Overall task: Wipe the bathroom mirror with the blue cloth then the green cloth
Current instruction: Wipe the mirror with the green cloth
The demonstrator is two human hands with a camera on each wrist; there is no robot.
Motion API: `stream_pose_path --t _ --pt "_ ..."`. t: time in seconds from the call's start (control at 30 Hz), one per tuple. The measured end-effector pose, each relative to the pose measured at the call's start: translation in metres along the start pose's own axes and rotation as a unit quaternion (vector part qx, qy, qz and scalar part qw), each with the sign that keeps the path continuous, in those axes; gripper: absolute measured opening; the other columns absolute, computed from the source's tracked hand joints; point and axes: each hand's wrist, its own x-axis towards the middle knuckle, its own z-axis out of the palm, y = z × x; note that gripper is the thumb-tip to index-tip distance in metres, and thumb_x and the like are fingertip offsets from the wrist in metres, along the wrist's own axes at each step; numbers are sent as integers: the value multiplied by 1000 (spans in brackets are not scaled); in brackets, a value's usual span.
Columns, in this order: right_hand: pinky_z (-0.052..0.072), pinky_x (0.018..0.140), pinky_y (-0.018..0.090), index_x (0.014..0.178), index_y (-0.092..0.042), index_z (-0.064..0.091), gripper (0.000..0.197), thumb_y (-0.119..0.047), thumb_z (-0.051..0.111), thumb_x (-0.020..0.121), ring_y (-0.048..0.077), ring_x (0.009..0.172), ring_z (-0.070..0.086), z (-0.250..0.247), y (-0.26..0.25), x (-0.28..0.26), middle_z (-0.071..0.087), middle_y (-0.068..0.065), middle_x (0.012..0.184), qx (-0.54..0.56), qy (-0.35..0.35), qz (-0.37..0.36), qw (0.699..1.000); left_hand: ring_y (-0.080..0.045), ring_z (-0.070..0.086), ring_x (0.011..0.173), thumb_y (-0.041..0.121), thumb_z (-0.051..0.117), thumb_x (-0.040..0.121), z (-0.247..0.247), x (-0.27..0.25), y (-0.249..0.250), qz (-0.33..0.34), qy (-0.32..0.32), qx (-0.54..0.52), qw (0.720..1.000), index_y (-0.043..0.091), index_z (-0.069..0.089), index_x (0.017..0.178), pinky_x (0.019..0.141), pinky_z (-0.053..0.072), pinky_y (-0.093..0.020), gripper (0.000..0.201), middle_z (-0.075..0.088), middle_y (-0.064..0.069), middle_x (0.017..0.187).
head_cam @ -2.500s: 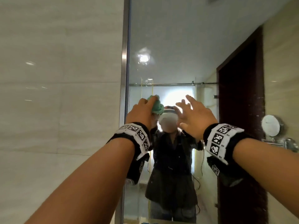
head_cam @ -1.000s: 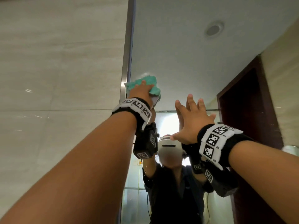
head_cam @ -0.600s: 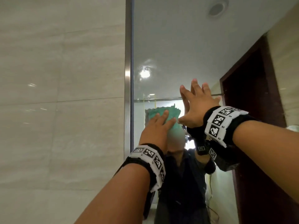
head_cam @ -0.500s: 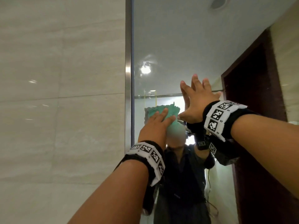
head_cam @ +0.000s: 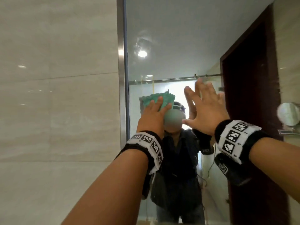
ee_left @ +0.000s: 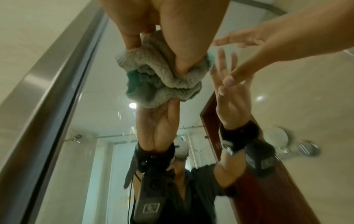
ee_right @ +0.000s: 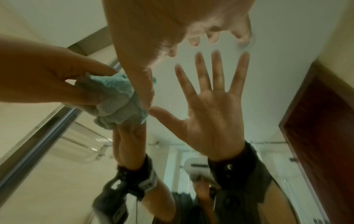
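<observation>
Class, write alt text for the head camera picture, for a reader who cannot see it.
A person's left hand holds a bunched green cloth against a bathroom mirror, near its metal frame. The right hand is spread open close to the glass beside it.

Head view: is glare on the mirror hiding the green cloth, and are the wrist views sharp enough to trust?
Head view: the ceiling light's reflection glares high on the steel-framed bathroom mirror, well above the crumpled green terry cloth, which reads sharp. Left wrist view: dim, the cloth washed grey-green, the frame bowed. Right wrist view: softest, fingertips of the right hand blurred.
</observation>
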Motion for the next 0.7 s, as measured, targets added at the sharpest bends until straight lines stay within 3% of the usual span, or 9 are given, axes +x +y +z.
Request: stream_pose_path --t 0.07,0.2,0.37,0.5,0.6,0.7 --pt "0 110 60 146 -35 -14 114 -66 63 68 27 140 -22 12 5 -28 -27 2 152 -26 -47 19 998 -25 -1 145 21 56 93 18 -25 8 16 -41 20 999 30 15 151 116 21 -46 71 -7 4 159" --pt "5 108 66 140 -41 -25 124 -56 72 65 27 138 -28 16 9 -47 -37 -1 148 -15 -106 39 993 -27 -8 145 16 52 94 37 -58 26 40 -103 61 992 29 15 151 118 5 -44 69 -10 0 159" --pt "4 108 66 141 -43 -22 126 -52 76 64 26 137 -30 14 9 -46 -37 -4 147 6 -119 43 992 -24 -10 145 30 50 94 18 -26 34 7 -61 0 998 34 9 150 118 10 -49 69 -13 4 158" --pt "3 107 67 141 -43 -22 127 -53 77 62 25 136 -31 18 12 -44 -38 -5 146 2 -114 42 993 -29 -6 145 26 51 95 0 9 53 -16 -16 -4 1000 33 14 150 118 6 -46 66 -9 0 159" --pt "3 107 67 143 -40 -17 126 -53 78 62 26 137 -30 18 12 -43 -38 -4 147 -2 -123 40 992 -28 -10 145 24 52 94 14 -9 58 16 -45 22 999 32 11 150 117 2 -43 70 -13 0 158" --pt "3 108 67 143 -41 -17 126 -52 78 62 26 138 -29 17 14 -43 -37 -4 148 3 -116 32 993 -26 -13 145 29 50 94 35 -40 53 53 -86 55 993 33 7 150 118 7 -49 71 -16 2 158"
